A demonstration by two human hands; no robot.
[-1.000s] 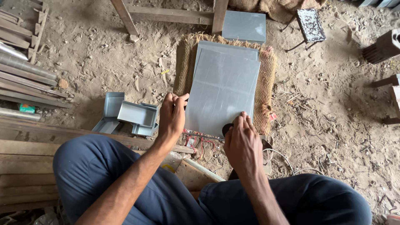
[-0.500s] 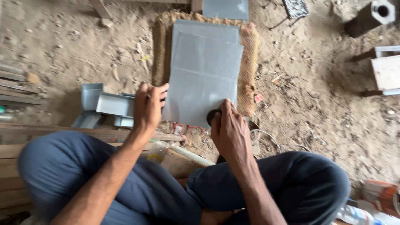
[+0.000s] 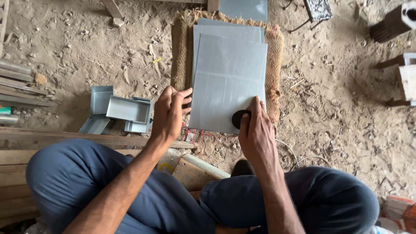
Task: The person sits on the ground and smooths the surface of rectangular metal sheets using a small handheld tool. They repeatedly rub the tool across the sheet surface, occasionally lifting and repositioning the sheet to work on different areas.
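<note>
A grey metal sheet [image 3: 228, 80] lies on top of other sheets stacked on a brown jute mat [image 3: 181, 56] on the sandy ground. My left hand [image 3: 168, 113] grips the sheet's near left edge with fingers curled. My right hand [image 3: 255, 130] rests on the sheet's near right corner, its fingers on a small round black object [image 3: 238, 118] that sits on the sheet. My legs in blue trousers are folded below.
Several folded grey metal trays [image 3: 123, 110] lie left of the mat. Wooden planks [image 3: 65, 138] run along the left. Another grey sheet [image 3: 243, 8] and a dark block [image 3: 392, 22] lie farther off. Red wires [image 3: 197, 136] sit near the sheet's edge.
The view has shifted and sharpened. The top sheet now sits offset toward me from the sheets beneath. Both hands stay at its near edge.
</note>
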